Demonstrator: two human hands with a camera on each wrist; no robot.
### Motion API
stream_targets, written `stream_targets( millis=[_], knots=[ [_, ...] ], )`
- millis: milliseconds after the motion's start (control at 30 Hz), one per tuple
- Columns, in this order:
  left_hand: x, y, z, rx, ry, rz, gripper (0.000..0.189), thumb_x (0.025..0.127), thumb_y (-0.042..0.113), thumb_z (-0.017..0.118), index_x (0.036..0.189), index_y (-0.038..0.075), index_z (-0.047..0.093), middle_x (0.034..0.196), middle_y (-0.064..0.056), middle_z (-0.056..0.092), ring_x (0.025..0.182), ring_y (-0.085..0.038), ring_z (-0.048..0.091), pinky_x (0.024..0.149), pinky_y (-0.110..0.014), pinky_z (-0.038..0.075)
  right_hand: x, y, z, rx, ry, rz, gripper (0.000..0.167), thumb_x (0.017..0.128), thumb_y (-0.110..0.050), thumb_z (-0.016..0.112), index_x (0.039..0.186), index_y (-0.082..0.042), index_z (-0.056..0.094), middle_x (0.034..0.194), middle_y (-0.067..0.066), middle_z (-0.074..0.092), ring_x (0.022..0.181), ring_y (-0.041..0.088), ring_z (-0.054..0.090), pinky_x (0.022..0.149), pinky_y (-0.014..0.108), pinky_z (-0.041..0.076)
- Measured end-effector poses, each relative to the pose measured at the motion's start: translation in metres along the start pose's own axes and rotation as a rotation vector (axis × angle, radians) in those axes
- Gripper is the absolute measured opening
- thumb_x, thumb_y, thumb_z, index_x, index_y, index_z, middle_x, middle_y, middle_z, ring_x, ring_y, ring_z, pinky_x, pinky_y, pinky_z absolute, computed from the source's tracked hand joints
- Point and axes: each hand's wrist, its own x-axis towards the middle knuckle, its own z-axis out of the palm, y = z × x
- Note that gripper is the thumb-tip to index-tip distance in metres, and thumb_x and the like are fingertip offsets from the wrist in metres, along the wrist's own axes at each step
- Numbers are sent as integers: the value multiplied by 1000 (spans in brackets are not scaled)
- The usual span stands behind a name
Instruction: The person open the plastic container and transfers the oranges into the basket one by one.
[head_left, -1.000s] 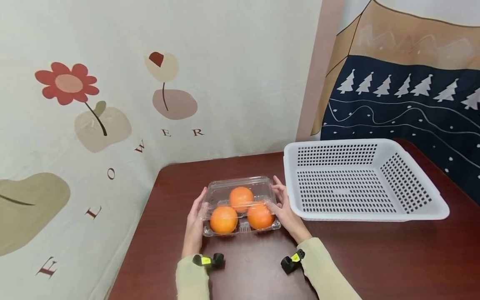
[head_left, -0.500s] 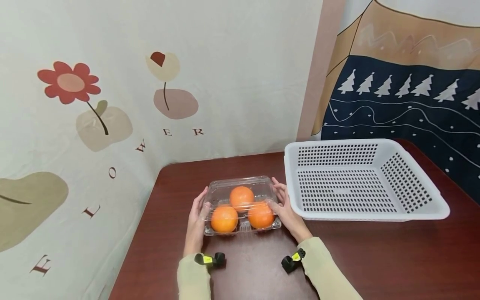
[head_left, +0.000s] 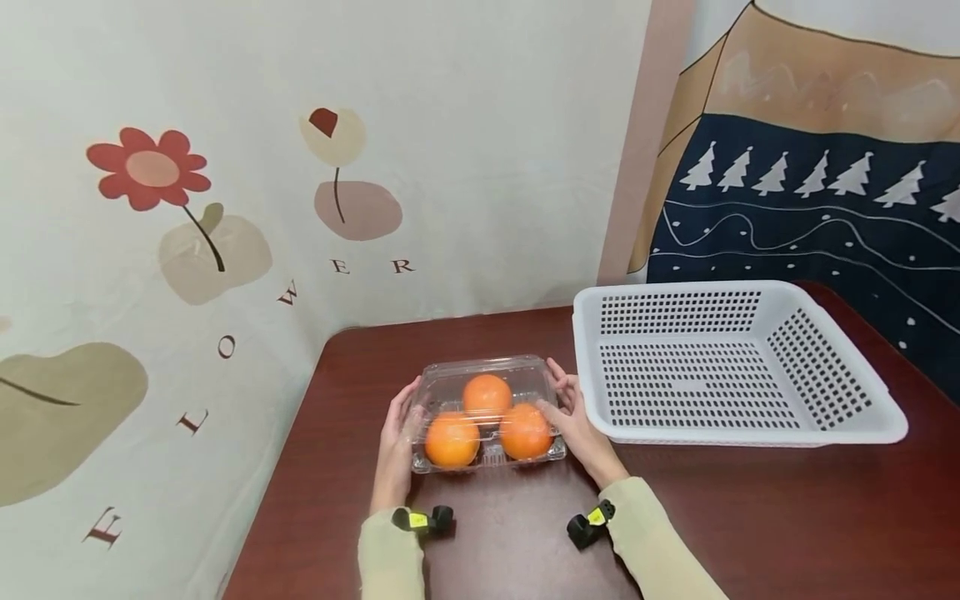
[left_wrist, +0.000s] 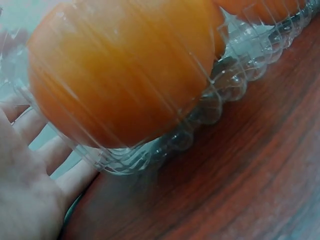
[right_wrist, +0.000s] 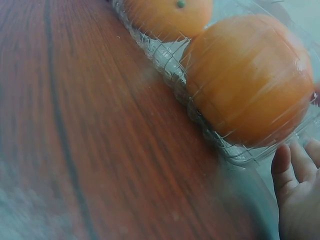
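Observation:
Three oranges lie inside a clear plastic clamshell box on the table, two in front and one behind. Its lid is down over them. My left hand holds the box's left end, thumb on the lid and fingers along the side. At the other end, my right hand grips it the same way, thumb over the lid's corner. The left wrist view shows the left hand's fingers against the plastic beside an orange. In the right wrist view, fingertips are right at the box wall near another orange.
A white perforated plastic basket stands to the right of the box, close to my right hand. Beneath everything is a dark red-brown wooden table. Printed cloths hang behind it and along its left side.
The head view has shifted slightly. Both hands stay on the clamshell box, and the box, oranges and basket keep their places.

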Motion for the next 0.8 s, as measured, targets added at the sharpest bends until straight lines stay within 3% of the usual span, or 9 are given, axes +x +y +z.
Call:
stream_targets(
  millis=[100,233,433,667,800],
  knots=[
    [-2,1,1,18,17,-14,44,93,27,45,136,23,35,139,7,35,123,-16,38,100,-42,31,-3,2,-1,-16,-21,3,25,87,0,53,97,8,31,146,9,18,132,26,21,104,52,13],
    [-2,0,3,-32,8,-3,44,94,25,43,137,22,33,140,6,33,126,-16,35,101,-41,30,-4,3,-1,-10,-53,-8,18,88,-1,50,96,7,35,147,11,13,133,27,17,101,57,14],
    [0,0,4,-106,-28,30,45,96,22,38,139,19,29,143,1,29,129,-17,30,103,-42,25,-4,1,-3,-62,-81,-61,9,87,-3,52,96,1,50,147,7,13,132,28,19,104,50,15],
    [0,2,4,-163,-36,16,44,96,23,38,138,18,27,143,1,29,128,-22,31,104,-46,21,-5,-5,-4,-190,-70,-59,18,88,-6,53,105,-4,53,147,9,16,131,27,22,104,51,15],
    [4,-7,3,-203,-12,-10,43,95,27,40,134,15,28,142,6,31,127,-20,33,104,-46,22,-4,2,-5,-244,-49,-74,25,87,-10,55,111,-10,53,147,4,18,131,24,22,103,51,16]
  ],
)
